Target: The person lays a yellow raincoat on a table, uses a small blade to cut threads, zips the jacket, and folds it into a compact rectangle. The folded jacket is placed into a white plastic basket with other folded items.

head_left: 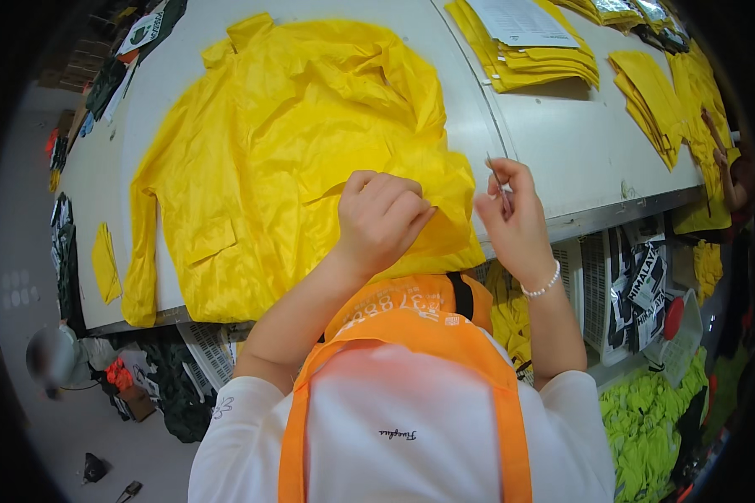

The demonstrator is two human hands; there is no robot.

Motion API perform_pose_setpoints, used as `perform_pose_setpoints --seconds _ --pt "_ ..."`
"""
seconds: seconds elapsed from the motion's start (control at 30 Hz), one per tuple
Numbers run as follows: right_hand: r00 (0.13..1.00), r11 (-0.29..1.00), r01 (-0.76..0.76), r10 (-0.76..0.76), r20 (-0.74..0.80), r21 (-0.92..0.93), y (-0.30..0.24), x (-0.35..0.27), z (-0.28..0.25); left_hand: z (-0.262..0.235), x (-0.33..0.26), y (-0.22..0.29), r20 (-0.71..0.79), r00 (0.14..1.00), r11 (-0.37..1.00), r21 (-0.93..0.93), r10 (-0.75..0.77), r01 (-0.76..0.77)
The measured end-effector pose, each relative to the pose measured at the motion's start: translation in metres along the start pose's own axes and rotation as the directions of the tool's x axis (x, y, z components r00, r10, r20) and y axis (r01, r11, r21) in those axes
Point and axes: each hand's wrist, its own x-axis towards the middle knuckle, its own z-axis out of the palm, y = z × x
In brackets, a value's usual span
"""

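A yellow jacket lies spread over the white table in front of me, collar at the far end, with flap pockets on its front. My left hand is closed, pinching the jacket's fabric near its lower right part. Just right of the jacket, my right hand is raised with its fingers closed round a pair of small metal thread snips, the thin point facing away from me. A gap separates the snips from the left hand. What lies between the left fingertips is mostly hidden.
Folded yellow garments with a paper sheet on top are stacked at the far right of the table. Another folded yellow piece lies beyond. Below the edge stand a white crate and lime-green garments. A person's arm shows far right.
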Motion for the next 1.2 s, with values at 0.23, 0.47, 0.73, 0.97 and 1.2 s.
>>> perform_pose_setpoints --seconds 0.23,0.47,0.73,0.97,1.2 --pt "0.992 0.999 0.013 -0.017 0.124 0.037 0.004 -0.019 -0.007 0.002 0.002 0.0 0.002 1.0 1.0 0.009 0.003 -0.003" --pt "0.99 0.998 0.065 -0.064 0.128 0.0 0.005 -0.013 0.0 0.009 0.002 0.005 0.016 0.999 0.999 -0.004 0.051 -0.051" --pt "0.999 0.993 0.032 -0.035 0.026 0.116 0.014 -0.013 -0.003 0.003 0.0 -0.002 -0.012 0.999 0.999 0.015 -0.033 0.033" --pt "0.98 0.985 0.173 -0.175 -0.093 -0.022 0.019 -0.016 0.02 0.007 0.006 0.005 -0.036 0.996 0.997 -0.01 -0.08 0.079" --pt "1.0 0.97 0.016 -0.015 -0.007 0.242 0.016 -0.014 0.008 0.013 0.005 0.003 0.024 1.0 0.999 -0.053 -0.011 0.012"
